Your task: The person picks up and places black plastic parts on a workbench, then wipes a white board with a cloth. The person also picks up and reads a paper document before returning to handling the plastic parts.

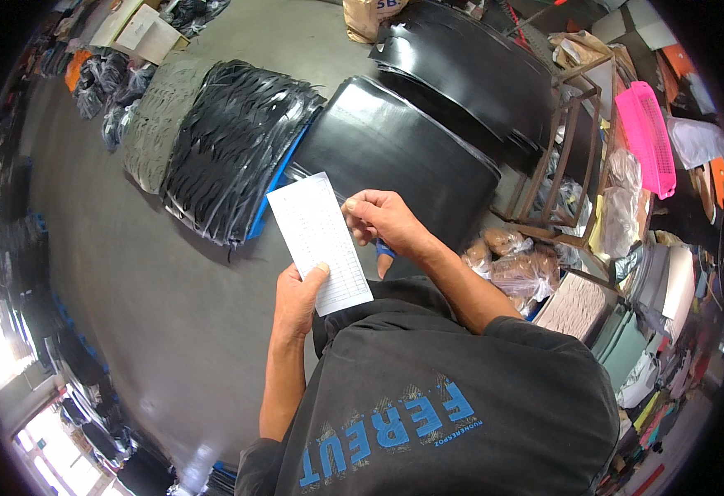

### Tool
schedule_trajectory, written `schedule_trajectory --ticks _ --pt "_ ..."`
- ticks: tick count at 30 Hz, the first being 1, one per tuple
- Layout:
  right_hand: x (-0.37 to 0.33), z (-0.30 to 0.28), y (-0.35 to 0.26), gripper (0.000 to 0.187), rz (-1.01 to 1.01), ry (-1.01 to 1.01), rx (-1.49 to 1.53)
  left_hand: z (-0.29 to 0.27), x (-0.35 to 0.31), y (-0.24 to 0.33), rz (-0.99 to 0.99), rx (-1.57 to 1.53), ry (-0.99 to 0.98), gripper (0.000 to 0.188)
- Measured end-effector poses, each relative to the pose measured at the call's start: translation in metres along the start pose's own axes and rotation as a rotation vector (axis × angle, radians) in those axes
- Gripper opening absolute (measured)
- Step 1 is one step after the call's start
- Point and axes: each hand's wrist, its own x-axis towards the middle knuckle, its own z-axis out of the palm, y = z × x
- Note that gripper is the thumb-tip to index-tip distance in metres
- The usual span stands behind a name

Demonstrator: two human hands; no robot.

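A white sheet of paper [316, 240] with a printed grid is held up in front of my body, tilted. My left hand [297, 299] grips its lower left edge, with the thumb on the front and the fingers hidden behind. My right hand [383, 221] is at the paper's right edge, fingers curled and thumb pressed in. What the right fingers hold, if anything, is too small to make out. Just beyond the paper lies a stack of shiny black sheets [395, 149].
A pile of slit black sheets [242, 145] with a blue edge lies on the grey floor [122, 273], beside grey sheets [159, 116]. More black sheets [469, 66] are at the far right. Right of me stand a rusty metal frame [562, 157], bagged brown items [523, 269] and a pink basket [647, 136].
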Motion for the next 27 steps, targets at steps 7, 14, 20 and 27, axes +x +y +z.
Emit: schedule_trajectory --ticks 7,14,20,27 --pt "0.019 0.005 0.003 0.025 0.049 -0.062 -0.079 -0.028 0.016 0.004 -0.003 -0.049 0.047 0.037" --pt "0.079 0.038 0.012 0.04 0.1 -0.124 -0.146 -0.075 0.075 0.031 -0.05 -0.062 0.033 0.042" --pt "0.173 0.098 -0.011 0.042 0.084 -0.098 -0.297 -0.136 0.165 0.09 -0.053 0.062 -0.064 0.04" --pt "0.257 0.197 -0.061 0.039 -0.082 0.02 -0.286 -0.211 0.221 0.184 0.091 0.108 -0.194 0.04"
